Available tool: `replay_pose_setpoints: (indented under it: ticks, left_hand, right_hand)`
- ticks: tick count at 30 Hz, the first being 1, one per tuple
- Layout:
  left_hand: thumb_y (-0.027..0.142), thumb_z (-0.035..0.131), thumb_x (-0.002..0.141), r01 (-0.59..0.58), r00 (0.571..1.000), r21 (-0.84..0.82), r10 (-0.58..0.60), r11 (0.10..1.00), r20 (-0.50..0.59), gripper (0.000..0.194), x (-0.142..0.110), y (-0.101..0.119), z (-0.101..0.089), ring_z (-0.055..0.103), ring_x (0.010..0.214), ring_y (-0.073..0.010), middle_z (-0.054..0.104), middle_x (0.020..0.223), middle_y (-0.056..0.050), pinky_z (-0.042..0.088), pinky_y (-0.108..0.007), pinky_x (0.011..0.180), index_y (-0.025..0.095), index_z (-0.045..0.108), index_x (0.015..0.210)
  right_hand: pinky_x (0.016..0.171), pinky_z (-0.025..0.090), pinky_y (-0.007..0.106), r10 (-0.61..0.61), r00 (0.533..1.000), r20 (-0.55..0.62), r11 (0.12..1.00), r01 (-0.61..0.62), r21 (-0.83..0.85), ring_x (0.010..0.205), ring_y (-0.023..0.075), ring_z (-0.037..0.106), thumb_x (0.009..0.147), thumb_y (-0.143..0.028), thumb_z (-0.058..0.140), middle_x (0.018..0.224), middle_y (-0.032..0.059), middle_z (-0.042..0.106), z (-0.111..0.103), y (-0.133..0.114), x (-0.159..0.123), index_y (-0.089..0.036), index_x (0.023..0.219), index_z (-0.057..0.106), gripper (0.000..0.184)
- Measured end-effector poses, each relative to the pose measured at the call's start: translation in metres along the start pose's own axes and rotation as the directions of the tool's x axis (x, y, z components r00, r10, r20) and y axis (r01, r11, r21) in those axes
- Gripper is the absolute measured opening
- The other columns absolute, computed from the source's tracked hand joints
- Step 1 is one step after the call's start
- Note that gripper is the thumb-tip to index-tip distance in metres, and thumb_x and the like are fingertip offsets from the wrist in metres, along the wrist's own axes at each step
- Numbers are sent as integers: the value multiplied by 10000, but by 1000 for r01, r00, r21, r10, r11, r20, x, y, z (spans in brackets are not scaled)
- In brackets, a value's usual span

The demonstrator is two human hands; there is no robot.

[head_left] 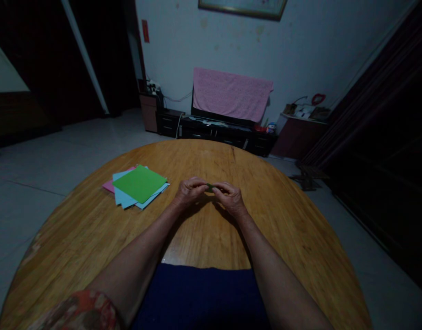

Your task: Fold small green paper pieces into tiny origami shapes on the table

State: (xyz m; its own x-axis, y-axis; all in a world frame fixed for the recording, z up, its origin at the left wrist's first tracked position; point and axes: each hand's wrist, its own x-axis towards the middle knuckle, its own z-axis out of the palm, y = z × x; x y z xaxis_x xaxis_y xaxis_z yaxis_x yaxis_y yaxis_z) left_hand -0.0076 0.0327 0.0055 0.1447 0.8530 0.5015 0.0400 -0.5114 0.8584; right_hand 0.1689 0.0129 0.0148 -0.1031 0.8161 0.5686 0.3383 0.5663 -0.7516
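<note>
Both my hands meet at the middle of the round wooden table (pixel 265 220). My left hand (pixel 189 192) and my right hand (pixel 230 197) are closed, fingertips pinched together on a small green folded piece of paper (pixel 210 187), most of which the fingers hide. To the left lies a small stack of coloured paper sheets: a green sheet (pixel 139 183) on top, light blue sheets (pixel 125 200) under it and a pink one (pixel 109 185) at the bottom.
Beyond the table a low dark TV cabinet (pixel 214 130) stands against the wall, with a pink cloth (pixel 229 94) draped over the screen. A small cluttered side table (pixel 300 126) is at the right. Tiled floor surrounds the table.
</note>
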Motion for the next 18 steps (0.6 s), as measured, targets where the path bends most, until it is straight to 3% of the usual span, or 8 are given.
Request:
replay_pose_setpoints:
  ticks: [4,8,13,18]
  left_hand:
    - [292,696,784,-255,966,264,254,930,39,72,6,-8,-4,655,773,-182,728,796,-46,514,-336,748,240,745,785]
    - [319,677,805,-346,936,345,347,873,60,87,6,-11,-3,656,745,-173,730,794,-30,514,-324,717,257,736,819]
    - [289,683,795,-348,934,360,352,865,58,72,5,-11,-2,648,755,-176,723,811,-37,500,-317,717,255,738,828]
    - [271,671,790,-227,974,424,206,876,96,82,5,0,-4,624,794,-196,712,826,-58,466,-331,769,273,752,801]
  right_hand:
    - [727,542,302,-87,995,-39,995,86,-45,801,183,676,820,-295,640,855,61,720,1,3,2,-207,851,747,142]
    - [777,543,319,-180,982,-54,980,175,-98,832,184,678,836,-270,629,866,59,722,1,5,3,-214,855,743,129]
    - [798,542,327,-235,971,-45,964,227,-136,848,186,680,848,-252,625,877,60,726,0,4,3,-215,867,746,127]
    - [810,543,338,-176,984,-34,975,170,-145,855,191,680,864,-263,610,895,61,731,1,2,1,-225,886,751,148]
